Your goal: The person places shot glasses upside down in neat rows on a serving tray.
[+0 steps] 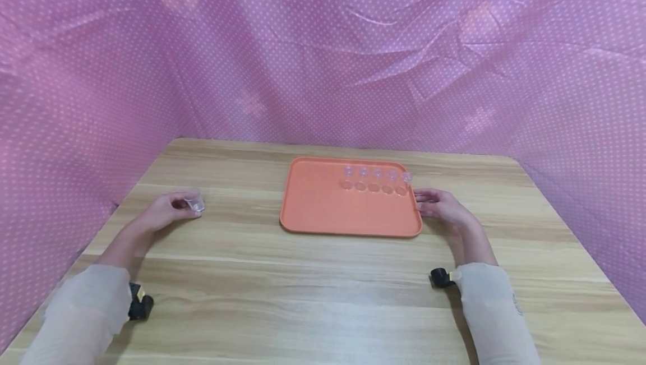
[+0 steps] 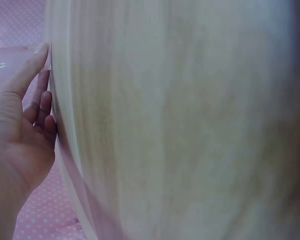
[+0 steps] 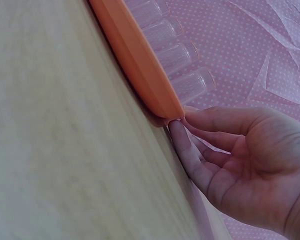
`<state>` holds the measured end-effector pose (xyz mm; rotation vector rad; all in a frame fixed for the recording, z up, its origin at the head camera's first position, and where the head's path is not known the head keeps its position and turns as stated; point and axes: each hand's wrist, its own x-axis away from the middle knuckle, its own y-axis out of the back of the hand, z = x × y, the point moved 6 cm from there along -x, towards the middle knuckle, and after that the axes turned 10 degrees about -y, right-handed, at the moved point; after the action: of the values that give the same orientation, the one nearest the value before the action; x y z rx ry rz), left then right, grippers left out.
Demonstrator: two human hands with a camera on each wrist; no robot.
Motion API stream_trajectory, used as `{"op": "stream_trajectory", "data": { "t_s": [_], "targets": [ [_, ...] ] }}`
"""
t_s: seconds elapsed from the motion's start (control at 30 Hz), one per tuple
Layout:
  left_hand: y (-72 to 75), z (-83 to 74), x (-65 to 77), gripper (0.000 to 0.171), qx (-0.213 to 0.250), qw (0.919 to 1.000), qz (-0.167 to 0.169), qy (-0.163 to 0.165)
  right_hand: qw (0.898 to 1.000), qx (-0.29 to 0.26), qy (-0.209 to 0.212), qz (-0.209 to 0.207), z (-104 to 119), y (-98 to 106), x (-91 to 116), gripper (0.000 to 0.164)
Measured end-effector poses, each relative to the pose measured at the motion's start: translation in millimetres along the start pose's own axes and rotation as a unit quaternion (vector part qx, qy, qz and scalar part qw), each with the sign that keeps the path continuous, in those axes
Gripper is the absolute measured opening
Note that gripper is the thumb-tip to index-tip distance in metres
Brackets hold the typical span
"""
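Note:
At the left of the table my left hand [image 1: 169, 209] holds a small clear plastic container [image 1: 195, 202] between thumb and fingers. The left wrist view shows this container [image 2: 12, 61] behind the thumb, partly hidden by the hand. My right hand [image 1: 444, 206] is at the right edge of an orange tray [image 1: 313, 199]. In the right wrist view, the thumb and fingertips of the right hand [image 3: 240, 160] meet at the end of the tray rim [image 3: 145, 62]. Several clear cylindrical cups [image 3: 190, 85] stand in a row on the tray, toward its far right part.
The tray rests on a light wood-grain table [image 1: 282, 286]. Pink dotted cloth [image 1: 323, 62] hangs behind the table and along both sides. Black wrist cameras [image 1: 441, 278] are worn at the sleeve ends, close over the tabletop.

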<state>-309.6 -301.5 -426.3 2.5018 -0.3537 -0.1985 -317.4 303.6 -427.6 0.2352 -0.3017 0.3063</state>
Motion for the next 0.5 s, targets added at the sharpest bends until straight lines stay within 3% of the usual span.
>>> {"op": "stream_trajectory", "data": {
  "t_s": [0.13, 0.27, 0.37, 0.5],
  "targets": [
    [0.9, -2.1, 1.8, 0.064, -0.022, 0.9996, -0.006, -0.017, 1.000, 0.000, -0.003, 0.001, -2, 0, -2, 0.049],
    [-9.2, -5.0, 1.0, 0.059, 0.098, 0.9951, 0.010, 0.003, 1.000, -0.001, -0.005, -0.001, -3, 1, -4, 0.047],
    [-14.5, -16.2, -5.1, 0.052, 0.110, 0.9936, 0.023, -0.005, 1.000, 0.002, -0.005, -0.001, -3, 1, -3, 0.047],
    [-13.9, -37.4, -17.2, 0.046, -0.018, 0.9979, 0.027, -0.057, 1.000, 0.005, -0.006, -0.002, -4, 1, -2, 0.048]
  ]
}}
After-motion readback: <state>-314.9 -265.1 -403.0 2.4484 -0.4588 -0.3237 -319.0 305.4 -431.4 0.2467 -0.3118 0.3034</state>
